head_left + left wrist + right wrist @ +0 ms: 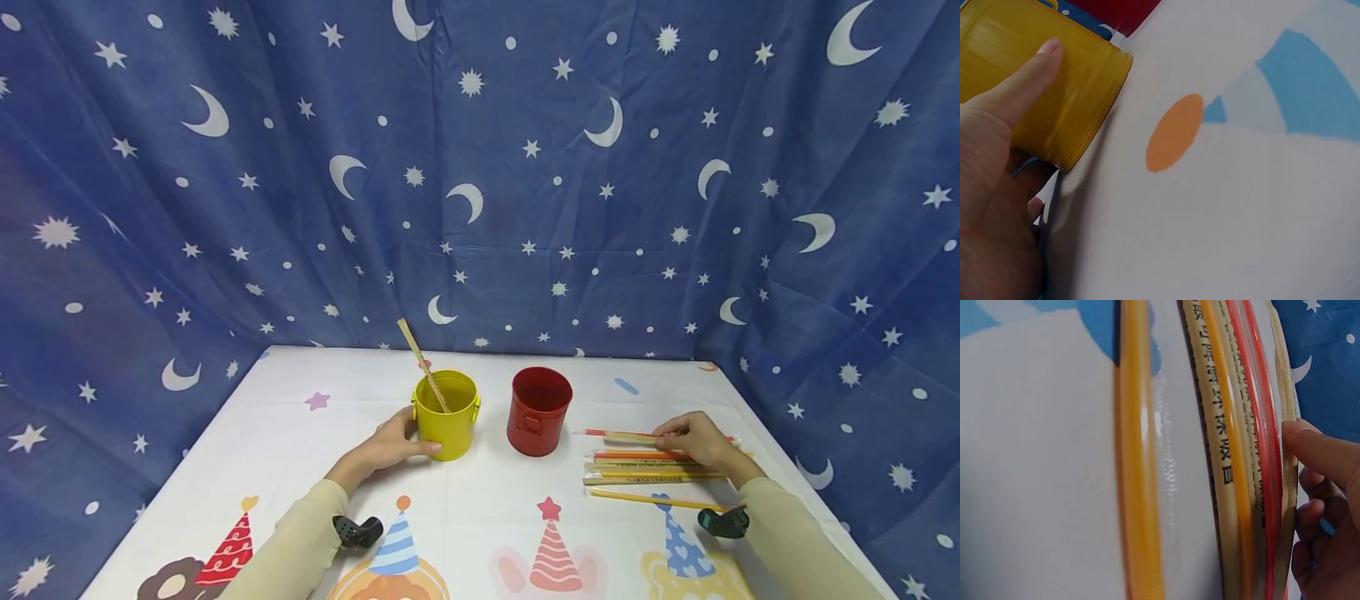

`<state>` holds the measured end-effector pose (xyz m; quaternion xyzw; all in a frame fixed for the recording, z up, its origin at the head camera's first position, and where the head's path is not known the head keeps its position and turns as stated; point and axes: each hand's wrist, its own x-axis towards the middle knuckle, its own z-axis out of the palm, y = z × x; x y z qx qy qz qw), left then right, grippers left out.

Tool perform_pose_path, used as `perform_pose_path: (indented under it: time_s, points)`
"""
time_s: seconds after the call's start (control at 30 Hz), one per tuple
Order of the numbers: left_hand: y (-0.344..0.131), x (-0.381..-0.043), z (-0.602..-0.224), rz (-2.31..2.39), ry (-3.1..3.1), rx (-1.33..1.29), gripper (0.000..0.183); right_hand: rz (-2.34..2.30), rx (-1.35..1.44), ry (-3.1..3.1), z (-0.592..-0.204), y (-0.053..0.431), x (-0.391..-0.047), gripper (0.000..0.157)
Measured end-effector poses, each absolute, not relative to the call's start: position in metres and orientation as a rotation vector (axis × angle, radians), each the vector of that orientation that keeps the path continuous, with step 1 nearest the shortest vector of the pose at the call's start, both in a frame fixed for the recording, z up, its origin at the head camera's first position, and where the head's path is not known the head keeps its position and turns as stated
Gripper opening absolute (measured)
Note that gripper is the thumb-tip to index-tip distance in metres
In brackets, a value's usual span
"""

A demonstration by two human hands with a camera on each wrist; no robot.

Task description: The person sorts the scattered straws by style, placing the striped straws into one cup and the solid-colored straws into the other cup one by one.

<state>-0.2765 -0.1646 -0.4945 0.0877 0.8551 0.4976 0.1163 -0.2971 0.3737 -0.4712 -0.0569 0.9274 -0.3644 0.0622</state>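
Note:
My left hand (390,446) holds the side of a small yellow bucket (448,435), the thumb laid across its front and the other fingers mostly hidden behind it. A paper-wrapped straw (417,346) leans out of that bucket toward the left. On the right, my right hand (699,438) pinches another paper-wrapped straw (1287,506) at the far side of a row of straws. The thumb presses the near side of it in the right wrist view, with curled fingers beyond. Red straws (1260,406) and yellow straws in clear sleeves lie beside printed paper-wrapped ones (1213,412).
A red bucket (534,429) stands between the yellow bucket and the straws. Nearest me in the row lies a single yellow straw (652,500). The white tablecloth (480,517) carries party-hat prints, and a blue curtain (495,233) with moons and stars hangs behind the table.

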Motion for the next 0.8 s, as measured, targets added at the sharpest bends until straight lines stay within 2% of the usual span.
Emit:
perform_pose_path:
  time_s: [0.53, 0.8]
  points:
    - [-0.167, -0.278, -0.494, 1.455, 2.515, 0.26, 0.097, -1.048, -0.071, 2.825, -0.455, 0.366, -0.302, 0.023]
    - [-0.166, -0.278, -0.496, 1.458, 2.509, 0.261, 0.097, -1.161, -0.081, 2.824, -0.444, 0.357, -0.301, 0.03]
